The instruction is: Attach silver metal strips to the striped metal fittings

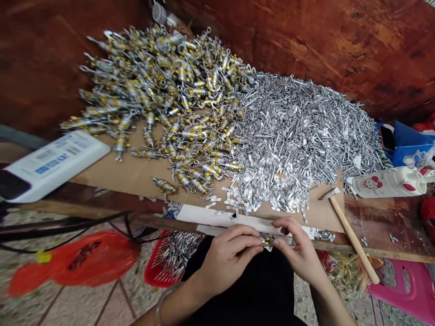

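Observation:
Just in front of the table edge, my two hands meet around a small silver metal fitting with a yellow part. My left hand pinches its left end between thumb and fingertips. At the right end, the thumb and curled fingers of my right hand close on it, the index finger arched above; the fingers partly hide the fitting. Beyond the hands lie many loose small flat metal plates with holes. Farther left is a heap of silver cylindrical fittings with hooks, rings and yellow parts.
Metal pins and plates are piled at the back right. A hammer lies across the table edge, near a white bottle. A white box-like object lies at left. Below are a red basket and pink stool.

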Tool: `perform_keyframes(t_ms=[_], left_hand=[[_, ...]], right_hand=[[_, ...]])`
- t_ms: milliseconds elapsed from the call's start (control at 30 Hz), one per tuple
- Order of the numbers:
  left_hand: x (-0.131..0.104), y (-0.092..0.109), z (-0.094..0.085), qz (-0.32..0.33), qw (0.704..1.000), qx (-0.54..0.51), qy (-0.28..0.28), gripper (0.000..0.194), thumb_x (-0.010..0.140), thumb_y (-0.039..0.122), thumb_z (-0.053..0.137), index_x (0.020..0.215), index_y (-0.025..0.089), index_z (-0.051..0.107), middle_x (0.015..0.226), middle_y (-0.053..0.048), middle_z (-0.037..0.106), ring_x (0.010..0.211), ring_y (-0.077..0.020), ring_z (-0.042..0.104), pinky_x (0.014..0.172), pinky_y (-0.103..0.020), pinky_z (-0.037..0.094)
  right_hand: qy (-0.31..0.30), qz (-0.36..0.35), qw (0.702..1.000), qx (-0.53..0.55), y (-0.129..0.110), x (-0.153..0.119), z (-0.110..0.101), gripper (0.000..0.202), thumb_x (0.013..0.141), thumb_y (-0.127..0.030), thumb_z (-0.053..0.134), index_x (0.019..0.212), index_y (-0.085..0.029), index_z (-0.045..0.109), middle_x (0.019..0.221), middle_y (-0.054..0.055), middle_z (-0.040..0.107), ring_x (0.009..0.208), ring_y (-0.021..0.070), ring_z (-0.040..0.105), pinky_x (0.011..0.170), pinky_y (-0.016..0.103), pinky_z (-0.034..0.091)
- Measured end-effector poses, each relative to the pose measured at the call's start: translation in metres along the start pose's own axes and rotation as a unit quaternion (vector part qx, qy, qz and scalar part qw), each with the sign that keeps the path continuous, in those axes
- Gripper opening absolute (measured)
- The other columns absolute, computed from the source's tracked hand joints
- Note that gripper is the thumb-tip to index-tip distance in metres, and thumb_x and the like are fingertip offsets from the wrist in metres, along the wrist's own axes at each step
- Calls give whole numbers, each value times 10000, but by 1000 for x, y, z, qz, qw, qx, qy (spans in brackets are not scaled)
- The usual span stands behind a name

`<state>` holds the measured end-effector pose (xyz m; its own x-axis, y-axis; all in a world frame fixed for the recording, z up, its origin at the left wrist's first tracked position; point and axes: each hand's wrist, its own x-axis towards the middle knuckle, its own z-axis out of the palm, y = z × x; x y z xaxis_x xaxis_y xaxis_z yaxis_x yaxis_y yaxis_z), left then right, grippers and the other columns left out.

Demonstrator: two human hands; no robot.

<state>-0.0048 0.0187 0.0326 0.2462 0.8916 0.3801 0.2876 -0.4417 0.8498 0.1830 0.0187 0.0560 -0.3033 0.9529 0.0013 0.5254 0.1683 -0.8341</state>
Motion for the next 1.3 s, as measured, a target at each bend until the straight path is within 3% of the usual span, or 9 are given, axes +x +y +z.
perform_keyframes(t_ms=[200, 400, 567, 700, 800, 1000, 1100, 1200, 1300], left_hand=[[0, 1, 4, -106, 992, -60, 36, 60, 780, 170, 610, 751, 181, 662, 732, -23, 648, 670, -120, 632, 607, -212, 535], [0, 3, 7, -138, 989, -38, -18, 100, 779, 167, 580, 704, 178, 645, 691, -11, 630, 637, -117, 607, 583, -210, 502], [-6, 2, 9, -101, 992, 25, -69, 119, 812, 165, 547, 726, 180, 627, 711, -7, 630, 658, -116, 595, 597, -216, 486], [-22, -14, 17, 78, 987, 125, -60, 122, 849, 164, 528, 917, 182, 627, 821, -19, 672, 808, -144, 601, 824, -313, 482], [-36, -32, 24, 163, 957, 233, -51, 210, 838, 221, 570, 1041, 178, 605, 964, -36, 676, 994, -195, 558, 1030, -450, 318], [-43, -36, 33, 150, 948, 277, -46, 224, 867, 182, 507, 1067, 149, 603, 976, -34, 661, 1025, -199, 516, 1110, -498, 94], [-38, -25, 35, 94, 952, 281, -78, 232, 896, 184, 435, 1048, 149, 606, 933, -31, 645, 995, -204, 515, 1106, -513, 75], [-34, -18, 36, 58, 949, 287, -114, 237, 895, 175, 421, 1054, 157, 596, 883, -28, 623, 940, -201, 525, 1089, -550, 108], [-32, -16, 34, 41, 951, 281, -126, 223, 879, 164, 452, 1054, 169, 589, 860, -26, 615, 912, -197, 535, 1065, -577, 176]], right_hand=[[67, -59, 994, -59, -1, -4, 13, 87, 847, -184, 543, 861, -229, 616, 772, 18, 602, 751, 148, 548, 653, 279, 454], [106, -92, 979, -151, -2, -12, 19, 178, 840, -163, 547, 959, -258, 638, 788, 23, 635, 737, 156, 550, 671, 309, 448], [32, -9, 989, -145, 0, -18, 24, 139, 871, -159, 456, 826, -200, 581, 771, 25, 599, 733, 159, 525, 650, 295, 421], [15, 79, 990, -114, 8, -23, 31, 164, 864, -178, 451, 725, -195, 537, 711, 10, 590, 696, 156, 524, 625, 281, 406], [32, 111, 984, -139, 16, -24, 39, 171, 853, -193, 471, 707, -198, 559, 699, 5, 602, 699, 164, 530, 654, 299, 384], [52, 134, 973, -182, 26, -16, 32, 54, 800, -239, 581, 752, -219, 595, 802, 22, 610, 772, 196, 508, 688, 325, 353], [55, 132, 976, -167, 33, -1, 19, 41, 796, -258, 605, 799, -217, 605, 828, 17, 618, 802, 196, 507, 723, 330, 347], [97, 124, 958, -240, 38, 21, 11, 60, 809, -272, 600, 811, -224, 636, 825, 23, 615, 825, 214, 488, 719, 339, 314], [79, 101, 940, -315, 40, 38, 11, 52, 796, -249, 614, 771, -213, 642, 794, 35, 604, 797, 226, 462, 692, 344, 295]])
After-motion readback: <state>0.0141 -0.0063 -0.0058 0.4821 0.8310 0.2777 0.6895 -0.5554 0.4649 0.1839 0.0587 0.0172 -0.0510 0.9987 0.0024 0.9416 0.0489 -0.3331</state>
